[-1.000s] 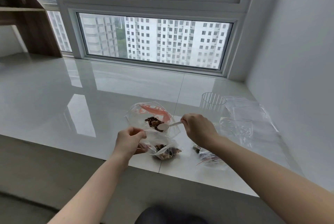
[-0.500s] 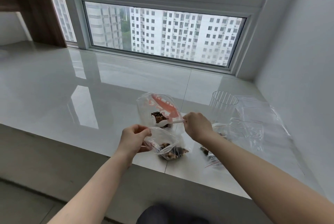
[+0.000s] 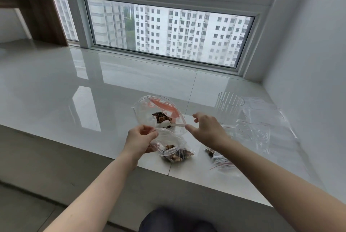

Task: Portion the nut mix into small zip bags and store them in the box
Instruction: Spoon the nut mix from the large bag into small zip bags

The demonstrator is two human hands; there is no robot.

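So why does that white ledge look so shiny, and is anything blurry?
Head view: daylight from the window mirrors as glare on the glossy ledge; the wide lens bends edges; the right hand, open beside the spoon, looks slightly soft.

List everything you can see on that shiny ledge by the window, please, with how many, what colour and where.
large zip bag: one, clear with red print, mid ledge, open, holding nut mix
spoon: one, white, lying in the large bag's mouth, handle towards the right hand
small zip bag: one, clear, near the front edge, part filled with brown nuts
filled small bag: one, clear with red strip, front right, partly behind the right forearm
cup: one, clear plastic, upright, right side
empty bags: clear, a loose pile by the right wall; count unclear
ledge: one, glossy white tile
left hand: pinches the small zip bag's rim
right hand: fingers spread, just off the spoon handle
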